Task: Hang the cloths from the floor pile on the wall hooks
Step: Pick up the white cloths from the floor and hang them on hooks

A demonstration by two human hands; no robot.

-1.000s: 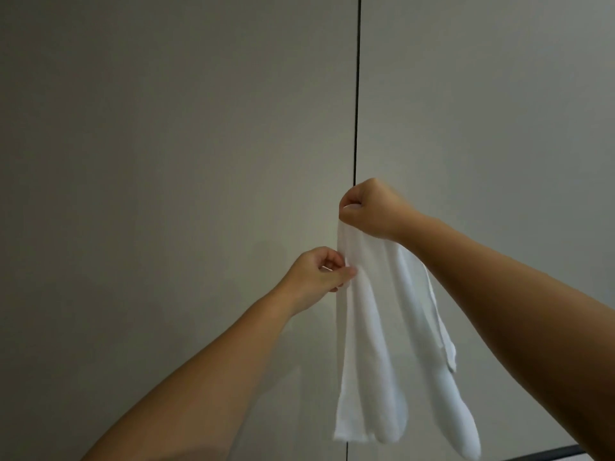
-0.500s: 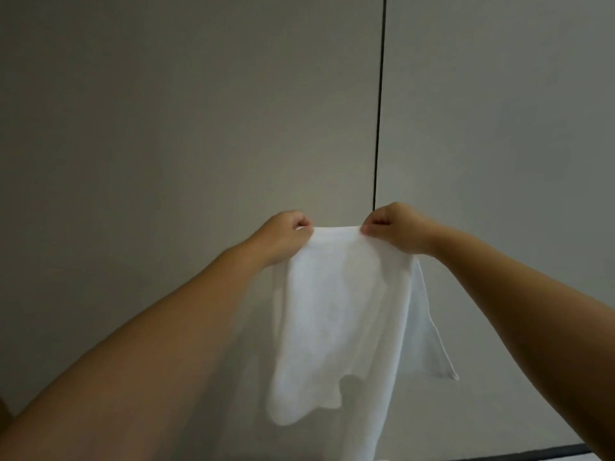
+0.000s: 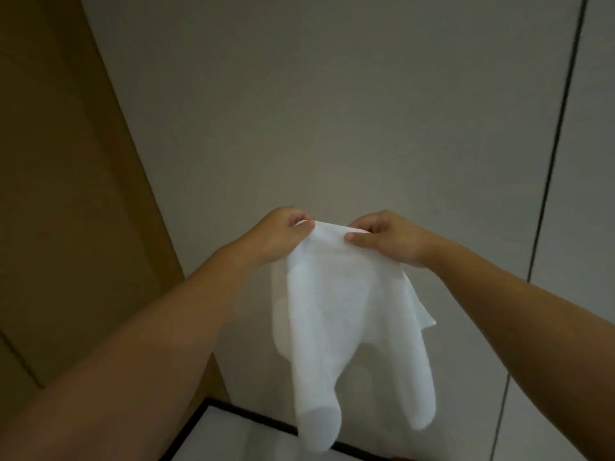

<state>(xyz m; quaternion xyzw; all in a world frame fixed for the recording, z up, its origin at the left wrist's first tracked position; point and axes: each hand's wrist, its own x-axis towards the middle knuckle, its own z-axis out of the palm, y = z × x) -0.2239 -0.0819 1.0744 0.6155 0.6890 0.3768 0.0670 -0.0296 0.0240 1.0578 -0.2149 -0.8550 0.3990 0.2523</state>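
White cloth (image 3: pixel 346 314) pinched by both hands, unlabelled

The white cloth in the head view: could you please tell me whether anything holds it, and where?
Both hands pinch the white fabric cloth along its top edge: left hand, right hand.
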